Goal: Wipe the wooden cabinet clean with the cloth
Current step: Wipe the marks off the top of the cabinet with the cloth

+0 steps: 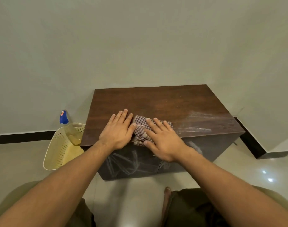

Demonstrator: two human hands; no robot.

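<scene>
The cloth [140,128] is checked, soft and light. It lies bunched at the front edge of the cabinet [164,102] top, near the middle. It will likely fold and slide easily on the smooth wood, so control it by flat pressure from above rather than by a pinch.

The right hand [163,140] presses on the cloth with straight, spread fingers. The left hand [118,131] rests palm-down on bare wood just beside the cloth, fingers extended and gripping nothing. White streaks [197,122] mark the right side of the top.
</scene>
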